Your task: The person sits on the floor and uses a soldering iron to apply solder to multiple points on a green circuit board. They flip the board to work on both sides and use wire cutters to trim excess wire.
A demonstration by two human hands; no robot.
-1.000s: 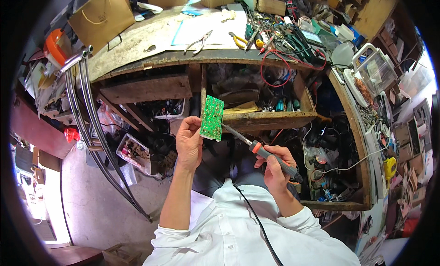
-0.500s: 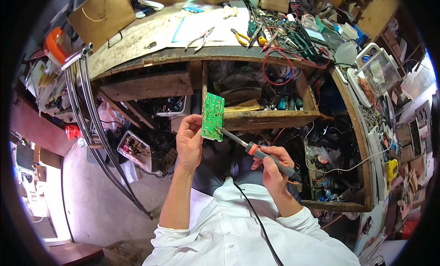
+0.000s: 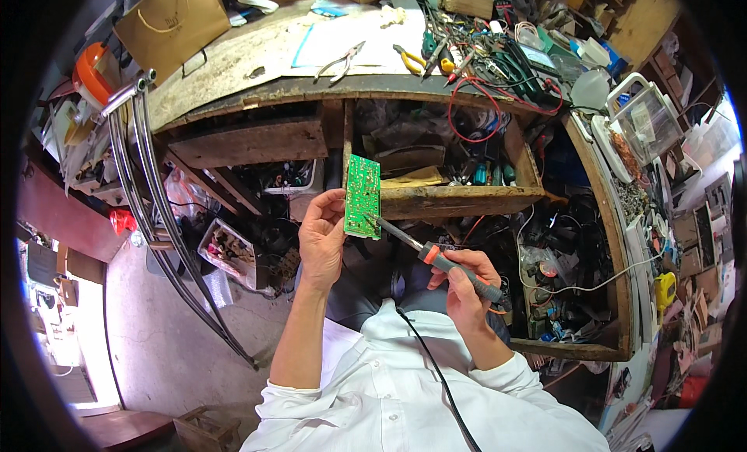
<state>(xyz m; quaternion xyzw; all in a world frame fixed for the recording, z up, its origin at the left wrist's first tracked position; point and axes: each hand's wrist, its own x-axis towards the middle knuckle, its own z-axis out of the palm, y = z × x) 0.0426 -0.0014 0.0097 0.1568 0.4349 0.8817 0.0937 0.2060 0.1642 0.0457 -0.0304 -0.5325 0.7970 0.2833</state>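
A green circuit board (image 3: pixel 362 195) is held upright by its lower left edge, with my left hand (image 3: pixel 321 238) closed on it. My right hand (image 3: pixel 468 284) grips the dark handle of a soldering iron (image 3: pixel 445 262) with orange-red bands. The iron's metal shaft slants up and left, and its tip meets the lower right part of the board's face. Whether the tip presses on a joint is too small to tell. Solder spots and traces show over the board's face. Both hands are above my lap, in front of the open drawer.
A wooden bench (image 3: pixel 296 91) carries pliers (image 3: pixel 340 63), yellow-handled cutters (image 3: pixel 408 60), red test leads (image 3: pixel 473 90) and piled tools. Below it an open wooden drawer (image 3: pixel 455 203) juts out. Curved metal tubes (image 3: pixel 167 242) stand at left; a black cord (image 3: pixel 428 358) runs over my shirt.
Almost nothing differs. The board and the iron have shifted very slightly to the right, with the tip staying at the board's lower right part. Both grips are the same.
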